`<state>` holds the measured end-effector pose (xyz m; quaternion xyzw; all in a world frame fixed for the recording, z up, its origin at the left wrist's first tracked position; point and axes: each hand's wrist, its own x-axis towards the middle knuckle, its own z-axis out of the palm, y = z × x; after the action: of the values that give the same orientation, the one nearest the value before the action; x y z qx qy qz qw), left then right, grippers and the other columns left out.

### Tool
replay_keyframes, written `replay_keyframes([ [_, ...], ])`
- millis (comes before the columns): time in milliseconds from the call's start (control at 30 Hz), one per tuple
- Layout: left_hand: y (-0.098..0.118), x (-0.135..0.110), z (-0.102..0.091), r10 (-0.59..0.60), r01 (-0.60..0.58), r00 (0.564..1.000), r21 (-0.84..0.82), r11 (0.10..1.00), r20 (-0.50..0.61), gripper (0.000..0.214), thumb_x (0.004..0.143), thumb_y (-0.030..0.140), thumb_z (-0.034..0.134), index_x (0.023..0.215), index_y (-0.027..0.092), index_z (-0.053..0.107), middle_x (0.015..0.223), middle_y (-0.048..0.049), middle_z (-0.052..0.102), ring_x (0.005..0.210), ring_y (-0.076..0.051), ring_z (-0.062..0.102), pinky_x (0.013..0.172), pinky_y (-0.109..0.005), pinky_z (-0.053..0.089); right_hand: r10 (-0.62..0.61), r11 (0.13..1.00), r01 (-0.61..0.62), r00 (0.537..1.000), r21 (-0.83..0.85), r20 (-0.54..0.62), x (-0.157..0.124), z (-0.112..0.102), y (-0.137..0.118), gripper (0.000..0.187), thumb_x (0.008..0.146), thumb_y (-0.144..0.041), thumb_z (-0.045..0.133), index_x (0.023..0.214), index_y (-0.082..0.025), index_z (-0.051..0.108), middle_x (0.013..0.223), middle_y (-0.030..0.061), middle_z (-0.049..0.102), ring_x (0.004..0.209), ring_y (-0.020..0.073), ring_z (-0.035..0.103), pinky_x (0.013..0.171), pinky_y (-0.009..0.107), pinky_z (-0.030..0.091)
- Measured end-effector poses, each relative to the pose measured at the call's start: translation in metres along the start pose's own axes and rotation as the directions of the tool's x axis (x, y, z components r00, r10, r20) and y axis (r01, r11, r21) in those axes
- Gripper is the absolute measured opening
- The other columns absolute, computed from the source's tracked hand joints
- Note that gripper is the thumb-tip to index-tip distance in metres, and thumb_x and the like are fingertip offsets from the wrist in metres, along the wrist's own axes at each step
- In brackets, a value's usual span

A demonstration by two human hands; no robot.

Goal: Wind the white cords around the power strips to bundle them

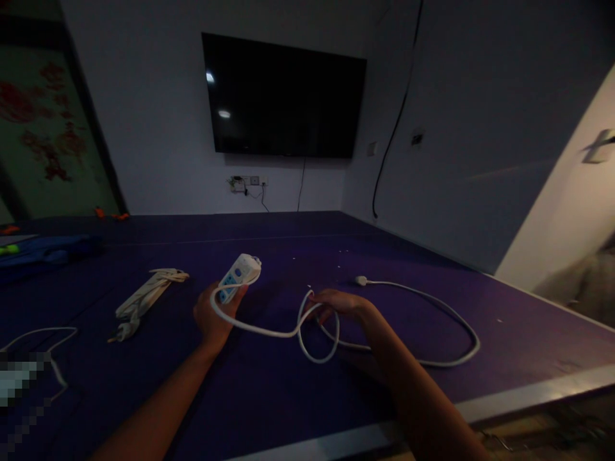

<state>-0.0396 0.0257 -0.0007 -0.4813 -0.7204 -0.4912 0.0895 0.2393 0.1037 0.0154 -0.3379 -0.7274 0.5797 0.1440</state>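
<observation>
My left hand (214, 315) is closed around the near end of a white power strip (239, 275), holding it tilted up above the purple table (288, 397). Its white cable (432, 301) runs from the strip to my right hand (339, 303), which is closed on the cable and holds a small loop of it. Beyond that hand the cable sweeps in a wide arc across the table and ends at a white plug (361, 280) lying flat.
A second white power strip (144, 298), bundled in its own cord, lies at the left. Another white cable (41, 334) loops at the far left edge. A blue object (48, 251) sits at the back left. A dark TV (283, 96) hangs on the wall.
</observation>
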Motion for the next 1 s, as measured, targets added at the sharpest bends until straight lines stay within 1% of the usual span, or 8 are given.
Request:
replay_keyframes([
  [167, 0.002, -0.001, -0.002, 0.079, -0.079, 0.997, 0.050, 0.996, 0.016, 0.056, 0.070, 0.068, 0.045, 0.089, 0.018, 0.063, 0.086, -0.0106, 0.067, 0.084, -0.027, 0.061, 0.072, -0.034, 0.042, -0.161, 0.892, -0.026, 0.915, -0.452, -0.370, -0.002, -0.016, 0.002, 0.027, 0.074, -0.031, 0.061, 0.093, -0.014, 0.069, 0.096, 0.0083, 0.068, 0.090, 0.0210, 0.061, 0.080, 0.032, 0.048],
  [300, 0.010, -0.001, -0.009, 0.146, -0.152, 0.988, 0.198, 0.968, 0.048, 0.057, 0.070, 0.068, 0.044, 0.093, 0.018, 0.061, 0.090, -0.0117, 0.066, 0.090, -0.028, 0.058, 0.079, -0.039, 0.039, -0.392, 0.684, -0.425, 0.470, -0.592, -0.791, -0.017, -0.039, 0.009, 0.033, 0.077, -0.018, 0.055, 0.108, -0.011, 0.064, 0.114, 0.0158, 0.061, 0.112, 0.0253, 0.052, 0.096, 0.035, 0.037],
  [333, 0.012, -0.001, -0.010, 0.164, -0.176, 0.984, 0.247, 0.953, 0.066, 0.060, 0.068, 0.069, 0.045, 0.093, 0.018, 0.061, 0.090, -0.0123, 0.066, 0.091, -0.030, 0.057, 0.081, -0.040, 0.038, -0.352, 0.660, -0.523, 0.419, -0.539, -0.837, -0.020, -0.043, 0.011, 0.032, 0.079, -0.015, 0.049, 0.105, -0.010, 0.065, 0.113, 0.0175, 0.061, 0.111, 0.0252, 0.053, 0.093, 0.034, 0.039],
  [467, 0.017, 0.000, -0.015, 0.207, -0.252, 0.965, 0.354, 0.901, 0.162, 0.068, 0.066, 0.074, 0.042, 0.097, 0.017, 0.061, 0.094, -0.0132, 0.065, 0.095, -0.032, 0.055, 0.085, -0.044, 0.034, -0.078, 0.578, -0.742, 0.364, -0.339, -0.928, -0.028, -0.044, 0.010, 0.031, 0.081, -0.020, 0.042, 0.093, -0.009, 0.069, 0.091, 0.0182, 0.067, 0.087, 0.0258, 0.064, 0.070, 0.029, 0.044],
  [600, 0.017, 0.001, -0.015, 0.182, -0.269, 0.954, 0.412, 0.871, 0.238, 0.074, 0.066, 0.078, 0.036, 0.098, 0.017, 0.063, 0.096, -0.0146, 0.065, 0.097, -0.033, 0.053, 0.086, -0.046, 0.031, -0.308, 0.563, -0.724, 0.264, -0.399, -0.914, -0.024, -0.021, -0.007, 0.035, 0.083, -0.033, 0.042, 0.084, -0.012, 0.070, 0.084, 0.0155, 0.068, 0.081, 0.0250, 0.064, 0.066, 0.029, 0.041],
  [667, 0.017, 0.001, -0.014, 0.163, -0.271, 0.949, 0.435, 0.859, 0.269, 0.075, 0.066, 0.079, 0.034, 0.098, 0.017, 0.063, 0.096, -0.0150, 0.066, 0.097, -0.034, 0.053, 0.086, -0.047, 0.030, -0.478, 0.581, -0.583, 0.320, -0.568, -0.818, -0.021, -0.003, -0.017, 0.038, 0.087, -0.036, 0.038, 0.080, -0.014, 0.070, 0.083, 0.0126, 0.068, 0.081, 0.0224, 0.063, 0.069, 0.028, 0.041],
  [800, 0.017, 0.001, -0.014, 0.136, -0.276, 0.940, 0.460, 0.844, 0.314, 0.073, 0.067, 0.078, 0.035, 0.097, 0.016, 0.063, 0.095, -0.0162, 0.066, 0.096, -0.034, 0.055, 0.087, -0.048, 0.030, -0.645, 0.428, -0.047, 0.684, -0.903, -0.342, -0.008, 0.035, -0.026, 0.038, 0.086, -0.046, 0.044, 0.097, -0.018, 0.067, 0.096, 0.0101, 0.068, 0.089, 0.0210, 0.061, 0.078, 0.028, 0.041],
  [1000, 0.018, -0.001, -0.014, 0.195, -0.369, 0.898, 0.433, 0.822, 0.395, 0.068, 0.068, 0.076, 0.039, 0.093, 0.018, 0.063, 0.098, -0.0153, 0.066, 0.099, -0.033, 0.054, 0.088, -0.046, 0.030, -0.589, 0.435, 0.021, 0.763, -0.900, -0.266, 0.007, 0.062, -0.029, 0.037, 0.091, -0.025, 0.037, 0.127, -0.023, 0.050, 0.115, 0.0094, 0.062, 0.098, 0.0194, 0.060, 0.080, 0.029, 0.043],
])
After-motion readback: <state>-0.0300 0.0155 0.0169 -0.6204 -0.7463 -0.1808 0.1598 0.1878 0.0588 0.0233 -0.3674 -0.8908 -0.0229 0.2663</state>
